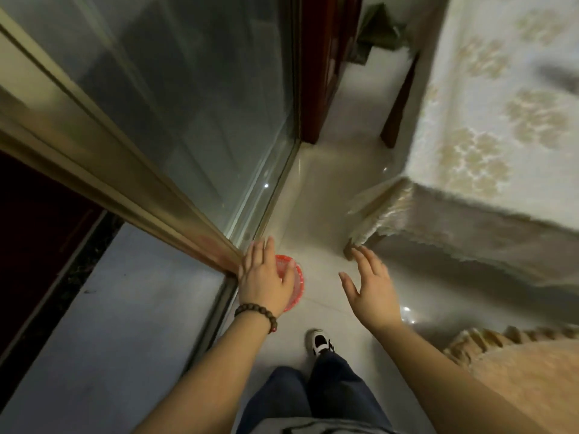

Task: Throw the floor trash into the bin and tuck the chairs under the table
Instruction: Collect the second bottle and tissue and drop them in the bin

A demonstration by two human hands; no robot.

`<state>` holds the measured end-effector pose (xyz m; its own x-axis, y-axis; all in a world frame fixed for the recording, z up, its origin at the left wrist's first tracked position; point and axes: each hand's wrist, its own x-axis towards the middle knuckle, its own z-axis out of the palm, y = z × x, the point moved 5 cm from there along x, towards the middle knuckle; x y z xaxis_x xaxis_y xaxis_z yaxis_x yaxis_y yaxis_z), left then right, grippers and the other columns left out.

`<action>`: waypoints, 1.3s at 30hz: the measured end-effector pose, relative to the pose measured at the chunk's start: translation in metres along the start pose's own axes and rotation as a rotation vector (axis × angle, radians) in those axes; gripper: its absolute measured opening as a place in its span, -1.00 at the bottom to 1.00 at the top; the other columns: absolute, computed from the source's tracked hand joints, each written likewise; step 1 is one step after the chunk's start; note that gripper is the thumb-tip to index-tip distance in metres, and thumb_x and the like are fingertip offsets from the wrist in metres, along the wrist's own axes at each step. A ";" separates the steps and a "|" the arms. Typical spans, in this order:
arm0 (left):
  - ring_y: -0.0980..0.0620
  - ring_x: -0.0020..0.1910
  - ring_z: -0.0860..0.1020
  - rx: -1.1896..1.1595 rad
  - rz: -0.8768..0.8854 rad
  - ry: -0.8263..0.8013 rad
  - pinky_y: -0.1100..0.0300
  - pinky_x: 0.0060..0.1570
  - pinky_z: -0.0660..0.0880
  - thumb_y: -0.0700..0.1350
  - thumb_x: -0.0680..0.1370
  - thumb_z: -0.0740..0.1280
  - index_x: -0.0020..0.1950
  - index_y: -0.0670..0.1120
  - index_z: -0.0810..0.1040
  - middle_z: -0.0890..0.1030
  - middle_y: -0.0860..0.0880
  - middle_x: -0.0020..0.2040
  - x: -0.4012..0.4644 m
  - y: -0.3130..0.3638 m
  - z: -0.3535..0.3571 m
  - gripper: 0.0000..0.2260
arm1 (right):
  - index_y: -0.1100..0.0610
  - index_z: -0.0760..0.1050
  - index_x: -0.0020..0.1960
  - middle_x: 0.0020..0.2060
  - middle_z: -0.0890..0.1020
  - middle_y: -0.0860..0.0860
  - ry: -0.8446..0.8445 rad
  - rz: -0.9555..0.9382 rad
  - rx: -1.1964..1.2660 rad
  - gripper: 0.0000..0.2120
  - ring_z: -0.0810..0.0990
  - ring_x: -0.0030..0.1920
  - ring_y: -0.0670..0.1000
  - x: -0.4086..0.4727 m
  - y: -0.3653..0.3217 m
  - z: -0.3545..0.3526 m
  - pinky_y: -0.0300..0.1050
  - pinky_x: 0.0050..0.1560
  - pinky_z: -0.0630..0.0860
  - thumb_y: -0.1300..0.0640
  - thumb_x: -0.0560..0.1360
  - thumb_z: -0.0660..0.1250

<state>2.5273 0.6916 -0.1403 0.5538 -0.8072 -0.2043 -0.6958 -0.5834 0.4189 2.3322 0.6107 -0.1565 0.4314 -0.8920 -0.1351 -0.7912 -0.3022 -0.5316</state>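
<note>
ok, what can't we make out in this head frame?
- Red bin: the left hand covers most of it; contents hidden.
- Table: the tablecloth hides everything underneath, and the right edge cuts it off.
- Dark smear on the table, top right: motion blur, unidentifiable.
- Floor trash, chairs: none identifiable.
- Right hand: open, holding nothing.

- Left hand (pixel 264 277) reaches toward 12 o'clock, palm down, fingers straight and together.
- Right hand (pixel 371 285) points toward 11 o'clock, fingers spread, holding nothing.
- Both forearms are bare.

Glossy tiled floor (pixel 329 189), red bin (pixel 296 278) on it
</note>
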 end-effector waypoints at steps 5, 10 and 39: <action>-0.03 0.52 0.05 0.004 0.241 -0.051 0.00 0.48 0.04 0.12 0.56 0.18 0.53 -0.08 0.12 0.19 -0.08 0.53 -0.013 0.058 0.001 -0.40 | 0.12 0.26 0.44 0.44 0.30 0.10 0.148 0.189 0.034 -0.49 0.19 0.45 0.10 -0.047 0.016 -0.035 -0.04 0.42 0.12 -0.03 0.55 0.23; 0.00 0.53 0.00 0.069 0.475 -0.163 0.00 0.47 -0.01 0.14 0.58 0.13 0.54 -0.04 0.06 0.13 -0.03 0.55 -0.049 0.096 0.014 -0.41 | 0.12 0.26 0.44 0.43 0.30 0.10 0.300 0.403 0.051 -0.50 0.22 0.43 0.10 -0.119 0.038 -0.052 -0.01 0.40 0.17 -0.02 0.55 0.22; -0.06 0.52 0.08 0.417 1.896 -0.772 -0.01 0.47 0.02 0.19 0.58 0.09 0.53 -0.07 0.10 0.18 -0.08 0.53 -0.647 0.199 0.184 -0.41 | 0.17 0.33 0.38 0.40 0.32 0.17 1.177 1.753 0.228 -0.55 0.25 0.40 0.14 -0.769 0.071 0.015 -0.02 0.38 0.19 0.09 0.53 0.26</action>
<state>1.9462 1.0815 -0.0874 -0.9839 -0.0968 -0.1501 -0.1447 0.9249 0.3517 1.9511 1.2803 -0.1029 -0.9924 0.1005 -0.0714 0.1232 0.8281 -0.5469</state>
